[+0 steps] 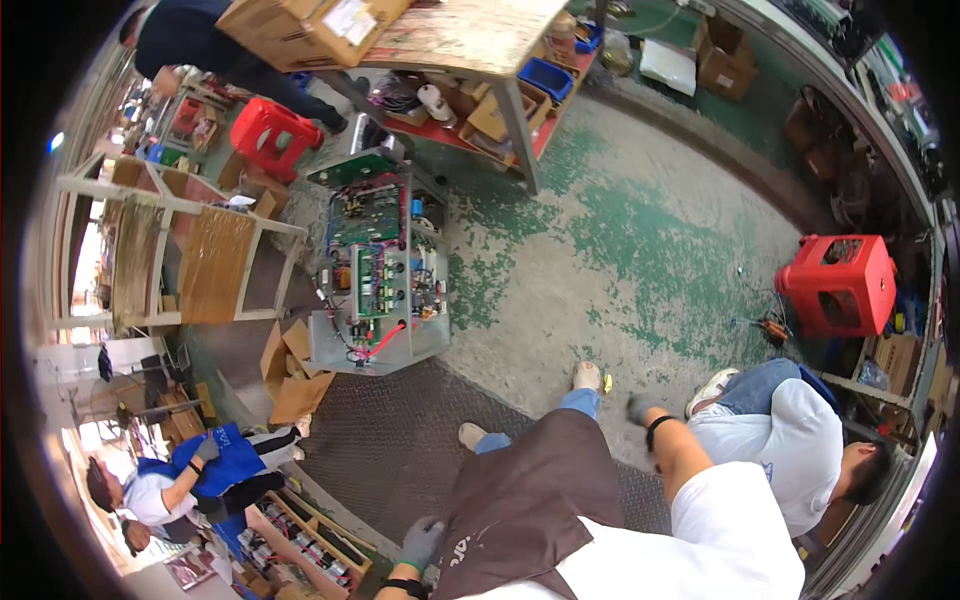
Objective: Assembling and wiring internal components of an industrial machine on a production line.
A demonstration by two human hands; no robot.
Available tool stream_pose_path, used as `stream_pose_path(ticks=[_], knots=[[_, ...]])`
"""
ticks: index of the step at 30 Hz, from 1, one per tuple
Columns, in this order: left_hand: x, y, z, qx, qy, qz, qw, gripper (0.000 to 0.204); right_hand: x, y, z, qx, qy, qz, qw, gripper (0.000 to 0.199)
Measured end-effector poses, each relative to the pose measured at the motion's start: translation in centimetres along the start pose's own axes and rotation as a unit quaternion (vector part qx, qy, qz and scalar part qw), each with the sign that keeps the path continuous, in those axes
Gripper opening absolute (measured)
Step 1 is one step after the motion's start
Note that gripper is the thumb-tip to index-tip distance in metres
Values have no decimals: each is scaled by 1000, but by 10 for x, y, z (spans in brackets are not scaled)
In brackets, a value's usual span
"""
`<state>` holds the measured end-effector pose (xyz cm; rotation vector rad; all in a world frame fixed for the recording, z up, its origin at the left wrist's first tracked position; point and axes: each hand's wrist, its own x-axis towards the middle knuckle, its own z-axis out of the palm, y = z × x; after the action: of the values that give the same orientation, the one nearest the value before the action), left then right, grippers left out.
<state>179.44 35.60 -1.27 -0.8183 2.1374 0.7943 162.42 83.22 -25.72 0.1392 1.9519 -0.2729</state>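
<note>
My left hand [422, 542], in a grey glove, hangs beside the dark brown apron [535, 500] on my body. Its fingers look loosely apart and nothing shows in them. On the other side my right hand [640, 408], gloved too, hangs low above the floor, below a black wristband. Its fingers are too small and smeared to read, and no held thing shows. A small yellow object [607, 383] lies on the floor beside my shoe, nearest to that hand. Ahead to the left stands an opened metal cabinet [405, 345] with green circuit boards [375, 280] and wiring inside.
A person in a white shirt [770, 450] crouches close at my right, near a red stool [838, 285]. Another in a blue apron [230, 460] stands at left. A workbench [480, 35], a second red stool [275, 138] and an opened carton [295, 375] stand around.
</note>
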Motion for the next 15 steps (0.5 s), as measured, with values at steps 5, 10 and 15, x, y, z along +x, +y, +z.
stream_pose_path(ticks=[5,10,15], knots=[[1,-237,58,47,-23,-27,998,36,-52,-20,-95,4,127,173,977,40],[75,-469,-178,17,-30,-17,999,37,-69,-163,-85,-87,164,113,976,40],[9,-619,-381,-69,-2,-88,994,37,-109,-428,32,-185,155,-121,963,38]])
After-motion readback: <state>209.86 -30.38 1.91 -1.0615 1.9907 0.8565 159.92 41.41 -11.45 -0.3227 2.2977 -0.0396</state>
